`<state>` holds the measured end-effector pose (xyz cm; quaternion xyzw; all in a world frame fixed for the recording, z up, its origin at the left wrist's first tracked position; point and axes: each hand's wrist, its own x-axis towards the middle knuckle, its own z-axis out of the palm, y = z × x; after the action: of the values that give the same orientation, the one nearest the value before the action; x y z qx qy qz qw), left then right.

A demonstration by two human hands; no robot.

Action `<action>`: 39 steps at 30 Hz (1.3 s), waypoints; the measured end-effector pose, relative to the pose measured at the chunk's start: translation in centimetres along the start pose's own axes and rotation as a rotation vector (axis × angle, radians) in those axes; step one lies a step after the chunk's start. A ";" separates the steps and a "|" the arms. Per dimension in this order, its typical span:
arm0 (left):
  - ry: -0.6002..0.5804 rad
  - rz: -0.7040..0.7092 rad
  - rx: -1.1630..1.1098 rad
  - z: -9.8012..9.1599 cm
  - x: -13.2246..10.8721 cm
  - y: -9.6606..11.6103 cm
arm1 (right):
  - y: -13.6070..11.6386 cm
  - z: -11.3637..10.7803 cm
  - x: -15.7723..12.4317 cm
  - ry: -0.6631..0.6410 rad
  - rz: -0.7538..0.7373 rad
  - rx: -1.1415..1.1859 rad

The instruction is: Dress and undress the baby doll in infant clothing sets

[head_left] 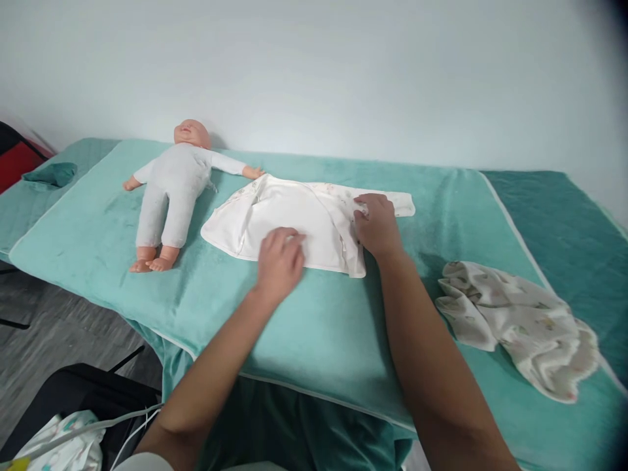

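To me, the flat white cloth garment [289, 209] mid-frame looks smooth and matt; the pale teal sheet [321, 327], velvety fabric; the round pink doll head [194, 135], upper left, smooth plastic.

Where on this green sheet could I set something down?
Bare sheet lies between the doll's feet and left forearm, and behind the bundle, right of the shirt. Crowded: the shirt, with the left hand and right hand over it and the doll's hand beside it.

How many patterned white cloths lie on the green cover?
2: the spread garment under the left hand and right hand, and the crumpled cloth at right. Another could be hidden.
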<state>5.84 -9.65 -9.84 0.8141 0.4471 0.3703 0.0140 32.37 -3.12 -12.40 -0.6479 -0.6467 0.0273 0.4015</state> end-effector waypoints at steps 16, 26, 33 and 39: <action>0.095 -0.493 0.399 -5.5 -1.2 -13.0 | -15.6 4.3 -2.6 -0.320 0.059 0.573; 0.089 0.182 0.190 -4.7 -2.4 -8.3 | -18.6 14.7 4.4 -0.248 0.642 0.836; 0.166 0.146 -0.048 -3.4 -2.1 -6.1 | -16.8 12.7 4.2 -0.244 0.614 1.000; 0.397 0.038 -0.252 -3.5 -1.6 -6.3 | -16.7 11.4 4.2 -0.285 0.647 1.185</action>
<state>-1.40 -8.09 -10.43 0.7255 0.3760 0.5761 0.0205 13.09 3.36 -8.82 -0.4696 -0.3434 0.5794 0.5708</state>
